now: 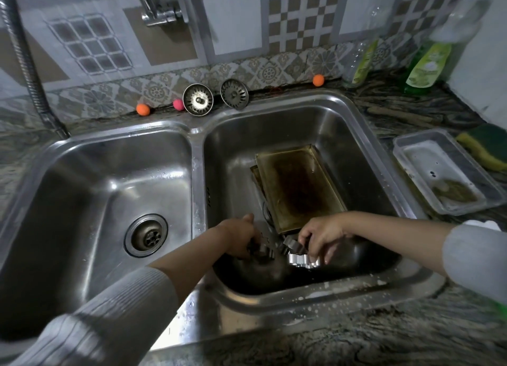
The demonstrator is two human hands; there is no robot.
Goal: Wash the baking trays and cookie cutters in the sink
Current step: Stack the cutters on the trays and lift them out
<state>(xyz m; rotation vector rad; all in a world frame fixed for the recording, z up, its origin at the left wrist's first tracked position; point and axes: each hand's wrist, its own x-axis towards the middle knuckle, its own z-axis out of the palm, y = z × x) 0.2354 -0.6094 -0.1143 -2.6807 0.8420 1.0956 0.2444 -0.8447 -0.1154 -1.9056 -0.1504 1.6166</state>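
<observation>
A double steel sink is seen from above, set into a dark patterned table. In the right basin a stained baking tray is lying flat on a second tray whose edge shows at its 9 o'clock side. Both hands are lowered into the 6 o'clock end of this basin.

The left hand is curled around a metal cookie cutter; the fingers are wrapped over it and largely hidden, so the cutter's shape cannot be told. The right hand is bent downward with its fingers pinching the top of a scalloped cookie cutter, which sits just beside the near corner of the upper tray. A further cutter is visible between the two hands.

The left basin shows only its drain. On the table at 3 o'clock of the sink a pale tray with residue is placed, with a yellow-green sponge just beyond it. Two strainer plugs are propped against the tiled wall at 12 o'clock, and two detergent bottles stand at 1 o'clock.
</observation>
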